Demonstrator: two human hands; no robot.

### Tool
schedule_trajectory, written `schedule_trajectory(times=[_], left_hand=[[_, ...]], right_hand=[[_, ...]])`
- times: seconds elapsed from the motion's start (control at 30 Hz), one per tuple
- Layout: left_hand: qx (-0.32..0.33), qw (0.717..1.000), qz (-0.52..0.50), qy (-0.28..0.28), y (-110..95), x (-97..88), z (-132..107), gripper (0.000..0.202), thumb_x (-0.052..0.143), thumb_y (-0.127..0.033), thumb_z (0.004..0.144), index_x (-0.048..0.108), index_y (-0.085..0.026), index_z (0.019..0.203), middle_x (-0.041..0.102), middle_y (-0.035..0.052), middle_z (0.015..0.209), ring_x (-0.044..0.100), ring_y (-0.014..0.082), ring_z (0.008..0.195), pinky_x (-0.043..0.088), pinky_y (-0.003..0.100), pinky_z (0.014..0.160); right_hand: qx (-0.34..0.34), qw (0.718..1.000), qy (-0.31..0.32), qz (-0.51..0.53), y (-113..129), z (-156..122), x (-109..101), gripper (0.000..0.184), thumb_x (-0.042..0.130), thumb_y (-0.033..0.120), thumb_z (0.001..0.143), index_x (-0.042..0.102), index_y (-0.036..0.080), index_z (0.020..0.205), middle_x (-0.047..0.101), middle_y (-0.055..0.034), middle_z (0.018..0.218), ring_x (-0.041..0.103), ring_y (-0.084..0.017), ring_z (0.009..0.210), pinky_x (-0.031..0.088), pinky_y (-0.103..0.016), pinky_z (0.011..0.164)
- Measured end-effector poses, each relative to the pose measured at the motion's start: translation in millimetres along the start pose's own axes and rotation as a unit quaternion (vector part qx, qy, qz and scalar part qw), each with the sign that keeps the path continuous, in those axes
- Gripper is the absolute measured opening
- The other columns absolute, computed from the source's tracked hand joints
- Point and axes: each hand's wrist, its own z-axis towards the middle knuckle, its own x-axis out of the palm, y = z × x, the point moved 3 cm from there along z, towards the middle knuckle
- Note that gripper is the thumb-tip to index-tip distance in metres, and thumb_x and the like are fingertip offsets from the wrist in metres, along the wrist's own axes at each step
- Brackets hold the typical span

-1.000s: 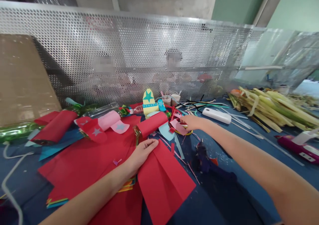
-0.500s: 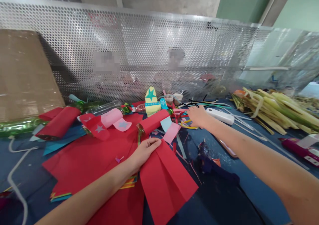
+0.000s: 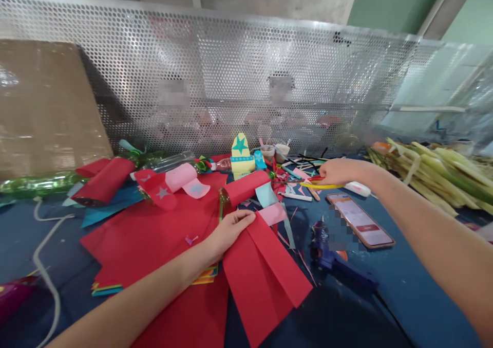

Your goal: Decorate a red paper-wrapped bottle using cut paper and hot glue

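My left hand (image 3: 234, 230) pinches the top corner of a folded sheet of red paper (image 3: 258, 286), whose two layers spread apart toward the front edge. Over the scraps at the back right, my right hand (image 3: 341, 172) is closed on scissors (image 3: 327, 186) with yellow and red handles, their blades toward the left. Left of my left hand lies a stack of red paper (image 3: 154, 240). Just beyond it is a bottle wrapped in red paper (image 3: 246, 187), with light blue and pink paper fins. A yellow paper piece with a teal star (image 3: 241, 146) stands behind that bottle.
A blue glue gun (image 3: 327, 258) and its cord lie right of the red sheet, near a lit phone (image 3: 362, 222). More wrapped bottles (image 3: 106, 181) line the left back. Dried husks (image 3: 427, 173) lie at right, before a perforated metal screen (image 3: 239, 70).
My right hand has taken hold of the scissors and drawn them right, off the scraps. The phone is now uncovered. My left hand still pinches the red paper; the view has shifted slightly.
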Motion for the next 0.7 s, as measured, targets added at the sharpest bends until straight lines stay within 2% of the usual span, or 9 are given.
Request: schedule_trajectory(times=[0.13, 0.23, 0.33, 0.47, 0.53, 0.7], left_hand=[[0.006, 1.0, 0.01, -0.006, 0, -0.6, 0, 0.039, 0.075, -0.054, 0.062, 0.069, -0.019, 0.078, 0.066, 0.0002, 0.077, 0.057, 0.0156, 0.071, 0.041, 0.022, 0.065], [-0.001, 1.0, 0.008, -0.004, 0, 0.1, 0, 0.039, 0.075, -0.054, 0.063, 0.068, -0.019, 0.079, 0.067, 0.0007, 0.077, 0.058, 0.0161, 0.07, 0.042, 0.022, 0.064], [-0.008, 1.0, -0.002, 0.001, 0, 1.1, 0, 0.039, 0.076, -0.053, 0.062, 0.067, -0.018, 0.079, 0.067, 0.0004, 0.075, 0.059, 0.0157, 0.069, 0.042, 0.023, 0.064], [-0.01, 1.0, -0.005, 0.008, 1, 1.6, 0, 0.039, 0.076, -0.053, 0.062, 0.066, -0.017, 0.076, 0.067, 0.0002, 0.073, 0.059, 0.0153, 0.066, 0.043, 0.023, 0.064], [-0.008, 1.0, -0.005, 0.009, 1, 1.3, 1, 0.04, 0.076, -0.053, 0.061, 0.067, -0.018, 0.076, 0.066, 0.0001, 0.072, 0.059, 0.0152, 0.066, 0.043, 0.023, 0.064], [0.005, 1.0, 0.008, 0.011, 1, 0.6, 2, 0.039, 0.075, -0.053, 0.061, 0.066, -0.017, 0.074, 0.065, -0.0005, 0.072, 0.057, 0.0144, 0.066, 0.041, 0.023, 0.064]], right_hand=[[-0.036, 0.993, 0.018, 0.113, -6, 0, 10, 0.025, 0.059, 0.04, 0.085, 0.064, 0.017, 0.078, 0.068, -0.0049, 0.075, 0.065, -0.02, 0.072, 0.05, -0.034, 0.067], [-0.076, 0.971, 0.046, 0.223, -7, -2, 20, 0.031, 0.059, 0.047, 0.08, 0.061, 0.019, 0.066, 0.065, -0.0049, 0.059, 0.065, -0.021, 0.06, 0.049, -0.032, 0.058], [-0.119, 0.939, 0.034, 0.321, -5, -4, 30, 0.036, 0.058, 0.055, 0.076, 0.059, 0.02, 0.07, 0.067, -0.0049, 0.067, 0.066, -0.021, 0.067, 0.051, -0.032, 0.063], [-0.151, 0.895, -0.016, 0.419, 2, 5, 45, 0.039, 0.047, 0.057, 0.085, 0.058, 0.021, 0.095, 0.065, -0.0019, 0.08, 0.064, -0.017, 0.072, 0.051, -0.03, 0.065], [-0.148, 0.882, -0.03, 0.447, 6, 15, 54, 0.038, 0.042, 0.053, 0.092, 0.057, 0.02, 0.106, 0.065, -0.0027, 0.088, 0.063, -0.015, 0.071, 0.051, -0.03, 0.064], [-0.138, 0.867, -0.033, 0.478, 15, 29, 64, 0.03, 0.055, 0.034, 0.092, 0.057, 0.018, 0.117, 0.061, -0.0073, 0.115, 0.062, -0.019, 0.092, 0.054, -0.039, 0.077]])
